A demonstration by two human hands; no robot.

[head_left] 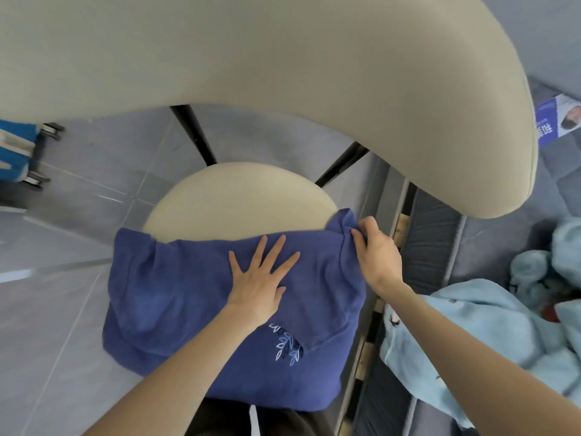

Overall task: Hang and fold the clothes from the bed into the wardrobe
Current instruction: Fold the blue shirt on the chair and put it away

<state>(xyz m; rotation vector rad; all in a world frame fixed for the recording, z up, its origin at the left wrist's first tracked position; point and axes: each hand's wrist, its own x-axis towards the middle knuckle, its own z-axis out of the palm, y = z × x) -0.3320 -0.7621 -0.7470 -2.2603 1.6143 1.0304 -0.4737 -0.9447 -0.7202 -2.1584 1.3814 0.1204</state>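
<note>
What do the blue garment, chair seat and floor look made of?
Blue garment: soft matte knit, likely cotton jersey or fleece; slightly fuzzy surface, loose rounded creases.
Chair seat: smooth cream upholstery, possibly faux leather; faint sheen, no visible weave.
Floor: grey glazed tile, by the look; straight grout lines and pale reflections.

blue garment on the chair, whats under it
The cream chair seat, showing only past the far edge of the blue garment. The rest is covered, so anything else beneath cannot be seen.
</note>
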